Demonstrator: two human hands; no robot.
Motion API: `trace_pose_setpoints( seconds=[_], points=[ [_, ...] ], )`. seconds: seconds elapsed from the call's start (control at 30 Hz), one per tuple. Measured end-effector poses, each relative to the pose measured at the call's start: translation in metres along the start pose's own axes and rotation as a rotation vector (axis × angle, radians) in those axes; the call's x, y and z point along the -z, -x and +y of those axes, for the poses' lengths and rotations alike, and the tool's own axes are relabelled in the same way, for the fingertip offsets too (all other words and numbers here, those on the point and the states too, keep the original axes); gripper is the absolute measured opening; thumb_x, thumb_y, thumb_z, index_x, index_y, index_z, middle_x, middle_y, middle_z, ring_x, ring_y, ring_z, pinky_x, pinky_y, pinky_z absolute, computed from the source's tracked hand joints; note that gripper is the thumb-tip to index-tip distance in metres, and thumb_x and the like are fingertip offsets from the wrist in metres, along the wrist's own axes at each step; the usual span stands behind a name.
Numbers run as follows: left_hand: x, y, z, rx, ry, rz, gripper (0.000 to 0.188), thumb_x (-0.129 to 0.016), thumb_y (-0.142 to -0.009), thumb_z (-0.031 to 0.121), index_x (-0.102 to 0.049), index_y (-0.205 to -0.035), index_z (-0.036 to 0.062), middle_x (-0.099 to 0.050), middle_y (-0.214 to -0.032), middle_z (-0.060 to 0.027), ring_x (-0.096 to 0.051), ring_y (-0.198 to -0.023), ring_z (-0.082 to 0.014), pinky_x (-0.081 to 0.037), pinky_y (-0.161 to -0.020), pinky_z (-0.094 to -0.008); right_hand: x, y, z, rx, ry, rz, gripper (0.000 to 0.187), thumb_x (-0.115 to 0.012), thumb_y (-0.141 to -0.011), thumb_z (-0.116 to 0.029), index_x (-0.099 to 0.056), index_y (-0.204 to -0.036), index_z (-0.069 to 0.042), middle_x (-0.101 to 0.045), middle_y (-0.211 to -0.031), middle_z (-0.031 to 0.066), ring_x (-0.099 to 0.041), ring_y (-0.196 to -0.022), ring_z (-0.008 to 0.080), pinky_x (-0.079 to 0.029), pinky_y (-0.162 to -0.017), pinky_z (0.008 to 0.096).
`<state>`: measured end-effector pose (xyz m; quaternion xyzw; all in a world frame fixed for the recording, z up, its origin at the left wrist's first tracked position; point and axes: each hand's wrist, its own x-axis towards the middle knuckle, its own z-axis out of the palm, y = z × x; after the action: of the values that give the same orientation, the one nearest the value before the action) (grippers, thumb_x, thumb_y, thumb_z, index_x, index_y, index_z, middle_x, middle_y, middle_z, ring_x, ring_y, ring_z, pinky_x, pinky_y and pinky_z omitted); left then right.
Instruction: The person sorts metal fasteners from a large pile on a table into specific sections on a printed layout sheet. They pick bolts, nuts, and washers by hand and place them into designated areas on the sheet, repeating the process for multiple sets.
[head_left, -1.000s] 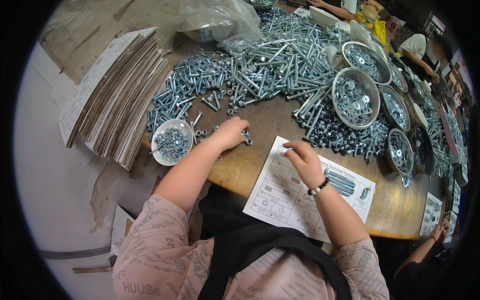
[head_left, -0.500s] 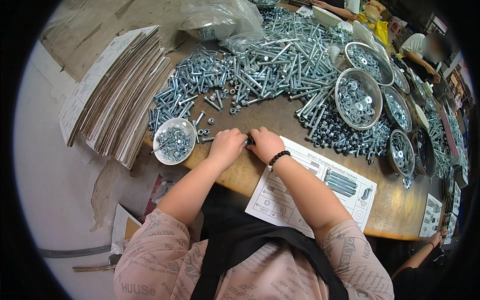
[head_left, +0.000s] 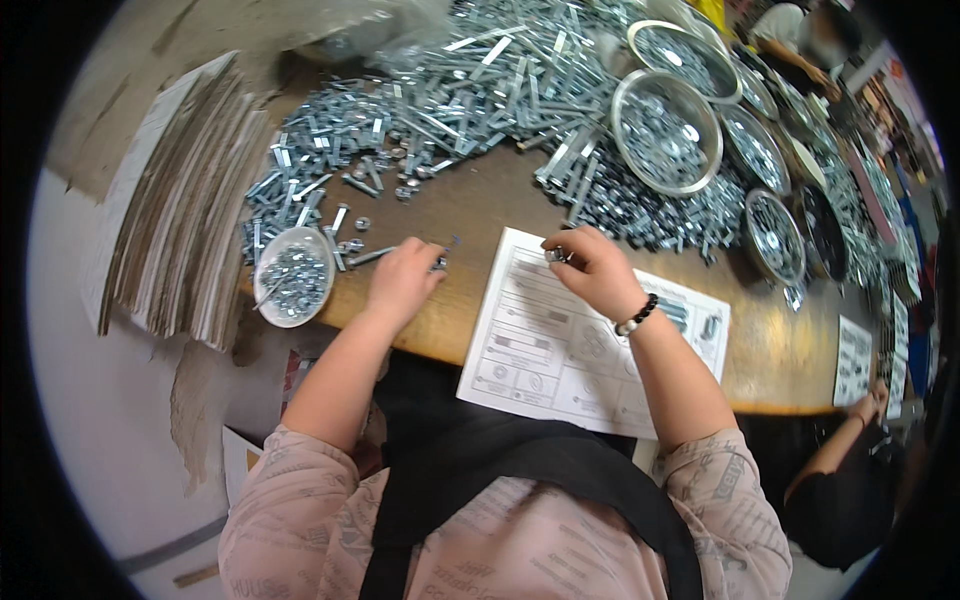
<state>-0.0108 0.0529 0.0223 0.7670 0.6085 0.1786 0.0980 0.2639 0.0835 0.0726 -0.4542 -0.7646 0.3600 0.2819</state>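
My left hand point(head_left: 403, 282) is closed low over the tabletop, its fingertips on a small shiny metal piece point(head_left: 440, 263) too small to name surely. A bolt point(head_left: 370, 257) lies against that hand's left side. Over the upper part of a white printed sheet point(head_left: 520, 375), my right hand point(head_left: 600, 275) pinches a small silver nut point(head_left: 556, 255) between thumb and fingers. Drawings of hardware show on the sheet, and my right forearm hides part of it. A white bowl of small silver nuts point(head_left: 295, 277) stands left of my left hand.
A large heap of bolts point(head_left: 470, 100) spreads across the back, with black-tipped hardware point(head_left: 640, 205) at its right. Metal bowls of washers point(head_left: 662, 135) crowd the right side. A stack of cardboard sheets point(head_left: 185, 215) stands at left. Another person's hand point(head_left: 870, 402) works at far right.
My hands, together before, have parted: the left stays by the bolt, the right has moved right over the sheet with a nut. The view has shifted, and the sheet now sits more uncovered.
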Motion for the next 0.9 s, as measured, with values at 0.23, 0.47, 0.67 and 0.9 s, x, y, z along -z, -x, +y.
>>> trace_pose_setpoints(
  seconds=[0.23, 0.47, 0.67, 0.9],
  points=[
    [0.005, -0.006, 0.021, 0.131, -0.089, -0.052, 0.027, -0.066, -0.074, 0.018, -0.06, -0.099, 0.008, -0.056, -0.092, -0.0101, -0.056, -0.087, -0.0306, -0.046, -0.072, -0.0383, 0.038, 0.096, 0.025, -0.119, 0.288, -0.06, 0.023, -0.063, -0.075, -0.007, -0.064, -0.097, -0.01, -0.056, -0.088, 0.0084, -0.057, -0.077, 0.0231, -0.048, -0.068, 0.0317],
    [-0.02, -0.025, 0.094, -0.127, 0.277, -0.094, 0.025, -0.067, -0.072, 0.019, -0.062, -0.095, 0.0088, -0.058, -0.089, -0.0091, -0.058, -0.082, -0.0285, -0.047, -0.071, -0.0358, 0.0, 0.116, 0.023, -0.057, 0.405, -0.102, 0.027, -0.061, -0.075, -0.012, -0.062, -0.102, -0.018, -0.057, -0.091, 0.0077, -0.057, -0.083, 0.0257, -0.048, -0.069, 0.0343],
    [-0.054, -0.023, 0.138, -0.395, 0.204, -0.259, 0.025, -0.064, -0.075, 0.018, -0.062, -0.099, 0.011, -0.058, -0.09, -0.0056, -0.056, -0.086, -0.0247, -0.042, -0.077, -0.036, 0.005, 0.128, 0.024, -0.255, 0.323, 0.015, 0.031, -0.069, -0.07, -0.015, -0.058, -0.098, -0.009, -0.056, -0.088, 0.0107, -0.057, -0.078, 0.0302, -0.048, -0.067, 0.0383],
    [-0.055, -0.015, 0.158, -0.494, 0.355, -0.41, 0.04, -0.07, -0.069, 0.023, -0.058, -0.105, 0.0098, -0.055, -0.099, -0.0074, -0.052, -0.096, -0.0262, -0.036, -0.086, -0.0384, -0.001, 0.133, 0.03, -0.304, 0.349, 0.107, 0.036, -0.07, -0.07, -0.018, -0.057, -0.103, -0.01, -0.057, -0.084, 0.0099, -0.058, -0.075, 0.0302, -0.048, -0.064, 0.0388]
  ],
)
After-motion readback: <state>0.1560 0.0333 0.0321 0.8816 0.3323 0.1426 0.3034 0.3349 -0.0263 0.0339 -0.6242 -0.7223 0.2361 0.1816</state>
